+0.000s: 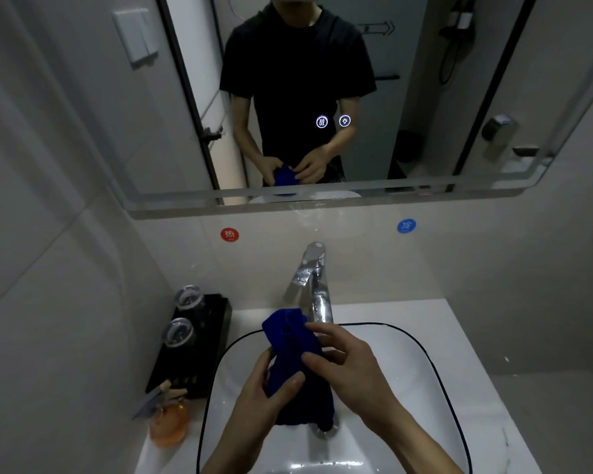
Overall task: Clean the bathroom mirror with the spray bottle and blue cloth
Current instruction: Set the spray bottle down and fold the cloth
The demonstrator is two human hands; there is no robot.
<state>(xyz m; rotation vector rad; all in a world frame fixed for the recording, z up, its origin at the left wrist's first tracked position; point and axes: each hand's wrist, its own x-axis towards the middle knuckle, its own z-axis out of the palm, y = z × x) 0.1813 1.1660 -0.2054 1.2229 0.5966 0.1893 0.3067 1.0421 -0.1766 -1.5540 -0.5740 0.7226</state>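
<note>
— Where is the blue cloth (293, 354) held?

— It is held bunched over the basin (408, 340), just in front of the chrome tap (314, 285). It is gripped low down by the left hand (264, 391), whose thumb and fingers are curled round it. Its upper part is pinched by the right hand (350, 360), with thumb and forefinger closed on the fabric.

— What is seen at the edges of the worktop?

— An orange spray bottle (168, 422) is stood at the left edge, near the front corner. Behind it, a black tray (199, 350) with two upturned glasses (182, 330) is placed. The mirror (425, 97) is mounted above, with both hands and the cloth reflected.
</note>
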